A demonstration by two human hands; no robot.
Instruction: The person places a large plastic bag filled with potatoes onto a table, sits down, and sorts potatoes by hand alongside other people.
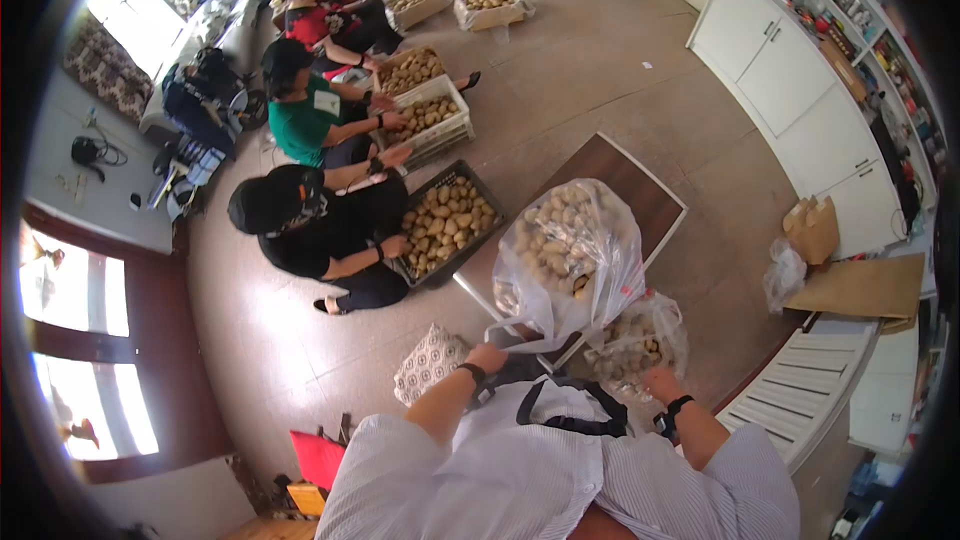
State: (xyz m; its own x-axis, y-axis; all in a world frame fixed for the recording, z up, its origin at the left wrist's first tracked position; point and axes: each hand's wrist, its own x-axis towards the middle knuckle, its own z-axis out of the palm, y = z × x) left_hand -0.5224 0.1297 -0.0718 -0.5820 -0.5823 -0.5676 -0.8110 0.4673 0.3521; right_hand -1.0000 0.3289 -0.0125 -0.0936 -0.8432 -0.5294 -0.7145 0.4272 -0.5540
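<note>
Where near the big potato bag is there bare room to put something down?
The brown surface's far corner, beyond the big bag, is bare. The floor looks open from there to the white cabinets. It is crowded nearer, around the smaller bag, left hand and right hand, and leftward by the dark crate.

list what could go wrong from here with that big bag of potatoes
The large bag might tear where the left hand grips it, since its clear plastic bulges with potatoes. It also appears close to the near edge of the brown board, so a pull could tip it off.
</note>
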